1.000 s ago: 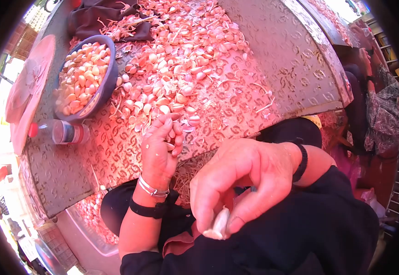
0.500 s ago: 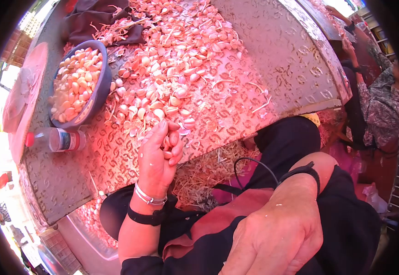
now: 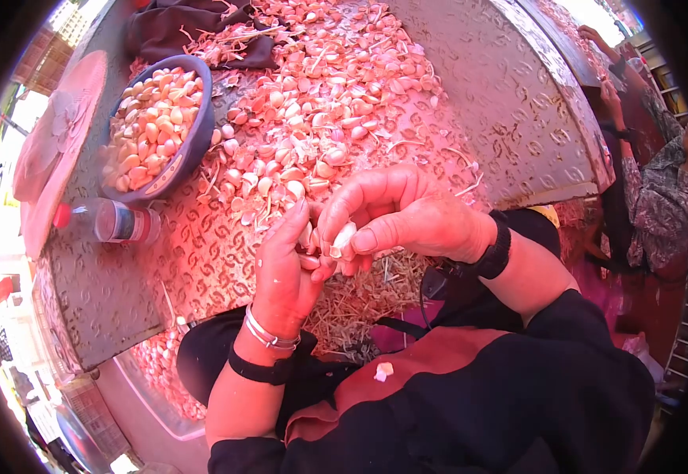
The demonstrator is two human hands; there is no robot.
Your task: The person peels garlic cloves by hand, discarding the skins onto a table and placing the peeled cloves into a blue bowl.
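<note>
My left hand (image 3: 288,265), with silver bangles and a black band at the wrist, is curled around some garlic cloves (image 3: 309,259). Touching its fingers from the right, my right hand (image 3: 395,217) pinches a pale garlic clove (image 3: 344,239) between thumb and fingers. Both hands are over the near edge of the metal table (image 3: 201,272). Beyond them lies a wide spread of loose cloves (image 3: 320,103) with bits of skin. A blue bowl (image 3: 200,130) of cloves stands to the left.
A bottle with a red cap (image 3: 118,221) lies left of my hands, near a pink hat (image 3: 59,150). Dark cloth (image 3: 162,31) lies at the back. Below left is a clear tub (image 3: 142,395) with cloves. Another person (image 3: 660,189) is at the far right.
My right hand has moved from near my lap up to my left hand and now pinches a clove. A pale scrap now shows on my clothing. The view has shifted slightly.
</note>
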